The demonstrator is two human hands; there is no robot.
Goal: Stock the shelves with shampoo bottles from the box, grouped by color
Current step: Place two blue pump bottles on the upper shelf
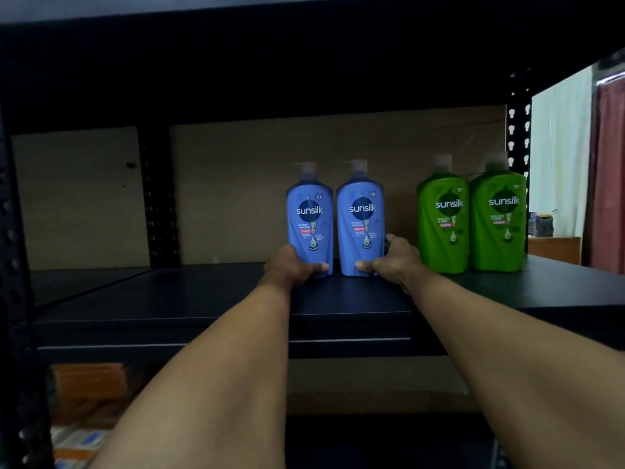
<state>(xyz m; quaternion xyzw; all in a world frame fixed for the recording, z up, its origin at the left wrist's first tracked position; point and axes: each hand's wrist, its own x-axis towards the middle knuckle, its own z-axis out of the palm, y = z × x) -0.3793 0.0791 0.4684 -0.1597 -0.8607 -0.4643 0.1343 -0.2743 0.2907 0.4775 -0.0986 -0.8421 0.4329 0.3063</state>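
With our left hand (293,265) gripping the left blue bottle (309,221) and our right hand (394,260) the right blue bottle (360,218) low down, both upright on the shelf (203,292) left of the green bottles (443,225), we risk toppling these tall bottles by letting go carelessly.

Two blue bottles (309,220), two green bottles (443,214) (white lettering on all). Black shelf (169,292), tan back panel (236,181), dark red curtain (608,170).
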